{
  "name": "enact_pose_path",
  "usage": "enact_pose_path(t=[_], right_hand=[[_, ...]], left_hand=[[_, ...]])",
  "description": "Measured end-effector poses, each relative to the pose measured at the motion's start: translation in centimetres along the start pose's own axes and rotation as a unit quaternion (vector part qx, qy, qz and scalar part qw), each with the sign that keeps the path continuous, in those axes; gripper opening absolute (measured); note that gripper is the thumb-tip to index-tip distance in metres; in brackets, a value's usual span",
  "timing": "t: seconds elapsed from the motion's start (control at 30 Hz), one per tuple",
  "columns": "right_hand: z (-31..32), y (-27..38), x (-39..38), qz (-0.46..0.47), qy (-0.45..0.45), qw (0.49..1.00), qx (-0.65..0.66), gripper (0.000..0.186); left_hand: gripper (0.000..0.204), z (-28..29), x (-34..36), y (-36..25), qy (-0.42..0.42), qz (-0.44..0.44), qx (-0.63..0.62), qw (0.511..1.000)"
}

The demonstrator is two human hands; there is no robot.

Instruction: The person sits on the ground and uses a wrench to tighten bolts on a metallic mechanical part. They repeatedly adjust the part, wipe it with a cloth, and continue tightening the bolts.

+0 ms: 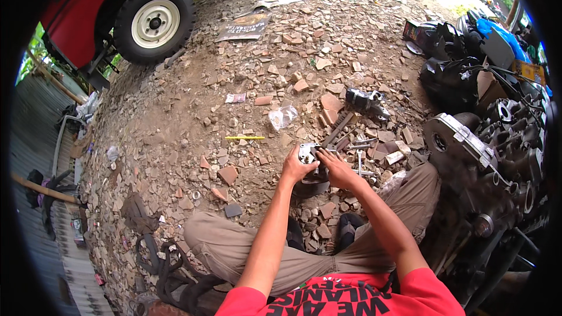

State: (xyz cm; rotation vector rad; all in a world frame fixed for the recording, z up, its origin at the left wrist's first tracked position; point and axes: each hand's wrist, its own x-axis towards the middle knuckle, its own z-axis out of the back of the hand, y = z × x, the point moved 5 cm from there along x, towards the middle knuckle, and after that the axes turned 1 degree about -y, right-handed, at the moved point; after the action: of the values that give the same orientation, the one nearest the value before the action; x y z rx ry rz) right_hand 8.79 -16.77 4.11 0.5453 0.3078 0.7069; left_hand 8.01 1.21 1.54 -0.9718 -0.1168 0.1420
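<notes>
Between my knees a small silvery machined metal part (307, 151) with holes sits above a dark round piece (310, 188). My left hand (297, 167) grips the part from its left side, thumb across the near face. From the right, my right hand (341, 171) presses its closed fingers onto the part's top, by a small dark patch; whether they hold something there is hidden. Just beyond lies a dark metal bar (338, 129). Several wrenches (361, 160) lie right of my right hand. A black and silver mechanical unit (367, 102) rests farther off.
Broken tile pieces (331, 103) cover the dirt ground. A yellow stick (244, 137) and a clear plastic bag (283, 117) lie ahead. Greasy engine parts (489, 158) crowd my right side; black hoses (175, 272) lie at lower left. A red vehicle's wheel (155, 23) stands at far left.
</notes>
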Motion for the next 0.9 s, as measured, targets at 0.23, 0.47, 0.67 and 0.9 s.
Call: enact_pose_path(t=[0.23, 0.47, 0.67, 0.9], right_hand=[[0.1, -4.4, 4.9, -0.001, 0.123, 0.990, 0.064, 0.080], [-1.0, -4.3, 4.9, -0.037, 0.022, 0.975, 0.219, 0.055], [-1.6, -5.0, 6.7, -0.093, -0.062, 0.956, 0.272, 0.054], [-1.9, -2.3, 2.0, -0.028, -0.149, 0.973, 0.175, 0.054]], left_hand=[[0.106, -1.4, -0.3, -0.3, -0.005, -0.003, 0.036, 0.999], [0.100, -1.1, -0.1, 0.2, -0.048, -0.046, 0.024, 0.997], [0.075, -1.3, 0.1, 0.1, -0.078, -0.067, -0.084, 0.991], [0.067, -1.0, -0.6, 0.9, -0.168, -0.106, -0.146, 0.969]])
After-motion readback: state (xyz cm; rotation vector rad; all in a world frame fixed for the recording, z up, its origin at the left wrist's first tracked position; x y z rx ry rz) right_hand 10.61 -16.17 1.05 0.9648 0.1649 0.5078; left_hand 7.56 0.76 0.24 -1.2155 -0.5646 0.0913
